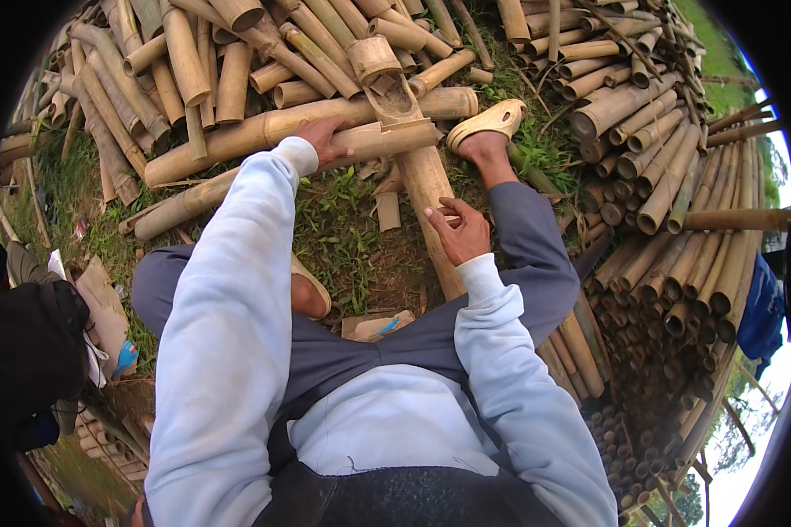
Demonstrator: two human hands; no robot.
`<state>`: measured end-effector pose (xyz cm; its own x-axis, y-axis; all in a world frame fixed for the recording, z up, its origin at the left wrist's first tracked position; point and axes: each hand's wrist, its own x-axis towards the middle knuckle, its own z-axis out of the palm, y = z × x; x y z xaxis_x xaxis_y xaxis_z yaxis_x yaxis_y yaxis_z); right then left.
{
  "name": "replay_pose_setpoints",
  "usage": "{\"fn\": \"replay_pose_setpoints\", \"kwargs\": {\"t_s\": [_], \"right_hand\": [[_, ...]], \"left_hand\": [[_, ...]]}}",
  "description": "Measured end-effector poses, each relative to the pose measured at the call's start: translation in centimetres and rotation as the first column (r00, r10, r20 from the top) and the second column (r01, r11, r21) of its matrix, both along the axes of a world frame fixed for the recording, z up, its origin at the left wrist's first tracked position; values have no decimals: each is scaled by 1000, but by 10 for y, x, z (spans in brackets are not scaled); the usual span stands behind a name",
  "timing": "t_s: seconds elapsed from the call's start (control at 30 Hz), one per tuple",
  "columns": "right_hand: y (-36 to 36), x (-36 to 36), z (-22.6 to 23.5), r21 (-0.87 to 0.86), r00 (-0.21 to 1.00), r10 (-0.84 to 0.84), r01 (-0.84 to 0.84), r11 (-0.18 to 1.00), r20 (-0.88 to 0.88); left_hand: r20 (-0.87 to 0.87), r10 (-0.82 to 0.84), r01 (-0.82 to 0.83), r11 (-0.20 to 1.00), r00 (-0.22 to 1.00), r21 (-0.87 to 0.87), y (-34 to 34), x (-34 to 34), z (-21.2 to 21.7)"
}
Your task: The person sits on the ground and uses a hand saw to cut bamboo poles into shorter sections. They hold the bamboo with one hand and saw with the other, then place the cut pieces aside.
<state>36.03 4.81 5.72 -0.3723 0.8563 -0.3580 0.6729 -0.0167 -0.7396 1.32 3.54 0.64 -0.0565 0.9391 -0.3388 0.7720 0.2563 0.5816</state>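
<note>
A long bamboo pole (193, 197) slants across in front of me, its split, cut end at the right. My left hand (325, 140) is wrapped over this pole near that end. Under the end runs a thick bamboo post (426, 189), stretching away from between my legs, with a scooped-out opening near its far end. My right hand (461, 230) is above the post, fingers curled in toward the thumb; whatever they pinch, if anything, is too small to make out. Another thick bamboo pole (246, 132) lies just beyond the one I hold.
Cut bamboo lengths (185, 61) are heaped at the far side. A tall bamboo stack (659, 158) stands to the right. My sandalled foot (488, 132) is beside the post. Cardboard (101, 307) and a dark bundle (39, 351) lie at the left, with grass (343, 220) between the poles.
</note>
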Motion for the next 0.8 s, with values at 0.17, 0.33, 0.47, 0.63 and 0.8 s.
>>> {"fn": "replay_pose_setpoints", "kwargs": {"t_s": [0.17, 0.33, 0.47, 0.63, 0.8], "right_hand": [[37, -25, -7, 143, 975, -29, 62, 988, -221], [44, -46, -7, 87, 932, -99, 137, 987, -348], [27, -31, -23, -14, 912, -167, 174, 985, -375], [24, -4, -9, -18, 876, -251, 268, 963, -413], [30, 30, 1, 42, 851, -333, 381, 924, -406]], "left_hand": [[-244, 11, 27, 988, 970, 153, -20, 15, -40], [-402, 11, 38, 993, 916, 114, -23, 35, -25], [-241, 40, -41, 999, 970, 1, -13, 17, -18], [-331, 53, -50, 999, 942, 16, -3, 21, 8], [-428, 180, -33, 944, 886, 329, -23, 29, 10]]}}
